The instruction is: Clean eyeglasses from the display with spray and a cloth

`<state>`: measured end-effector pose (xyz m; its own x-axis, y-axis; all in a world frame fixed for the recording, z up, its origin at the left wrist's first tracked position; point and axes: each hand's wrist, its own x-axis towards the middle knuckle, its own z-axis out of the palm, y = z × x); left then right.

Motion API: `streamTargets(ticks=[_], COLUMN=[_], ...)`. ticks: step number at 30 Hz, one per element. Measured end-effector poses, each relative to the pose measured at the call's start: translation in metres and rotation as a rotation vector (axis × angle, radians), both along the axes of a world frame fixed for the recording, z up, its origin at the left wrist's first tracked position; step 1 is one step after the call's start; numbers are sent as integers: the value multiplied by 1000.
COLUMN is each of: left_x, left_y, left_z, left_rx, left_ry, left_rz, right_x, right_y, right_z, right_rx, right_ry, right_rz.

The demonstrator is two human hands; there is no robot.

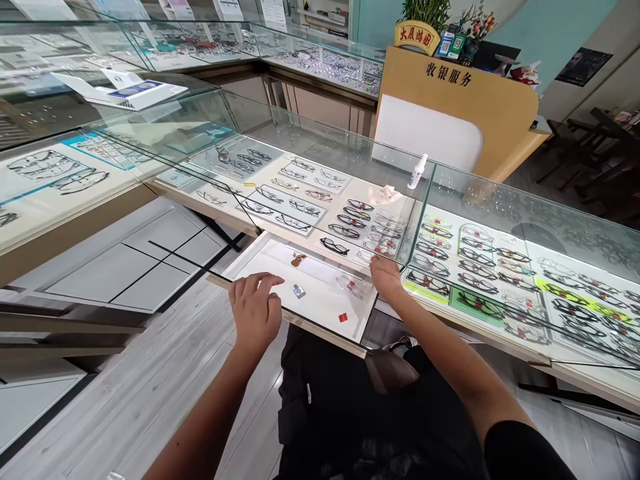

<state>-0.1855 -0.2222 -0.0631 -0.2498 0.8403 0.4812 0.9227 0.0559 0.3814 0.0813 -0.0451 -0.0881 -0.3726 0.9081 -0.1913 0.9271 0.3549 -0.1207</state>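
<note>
A shallow white drawer [320,303] is pulled out of the glass display case in front of me. My left hand [255,312] is over its front left edge, thumb and index finger apart, with nothing between them. Inside the drawer lie a pair of clear eyeglasses [350,287], a small brown item [298,259], a blue-and-white packet [299,291] and a red piece [343,318]. My right hand [385,275] is at the case's front edge by the nearest clear frames, its fingers curled together; what they hold is hidden. Black-framed eyeglasses [334,247] lie left of it.
Rows of eyeglasses [477,270] fill the case on the right. A white spray bottle [417,172] and a crumpled cloth [384,195] are beyond my right hand. An open white box [143,93] sits on the left glass top. A wooden counter [450,113] stands behind.
</note>
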Motion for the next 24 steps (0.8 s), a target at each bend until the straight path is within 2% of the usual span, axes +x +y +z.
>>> streamTargets(ticks=[3,9,16,20,24], left_x=[0,-1,0,1,1], left_y=[0,-1,0,-1,0], left_z=[0,-1,-1,-1,-1], left_rx=[8,-3,1,1,7], left_ry=[0,-21,-28,-24,-19], left_rz=[-2,-2,2,-2,-2], right_x=[-6,-6,-7,-16,-14], right_y=[22,30,35,21,-19], right_z=[-8,-20,-14,-6,9], right_rx=[18,68,70,50,22], right_ry=[-48,-75,-98,-95,-66], right_rz=[-85,-114,-69,4,132])
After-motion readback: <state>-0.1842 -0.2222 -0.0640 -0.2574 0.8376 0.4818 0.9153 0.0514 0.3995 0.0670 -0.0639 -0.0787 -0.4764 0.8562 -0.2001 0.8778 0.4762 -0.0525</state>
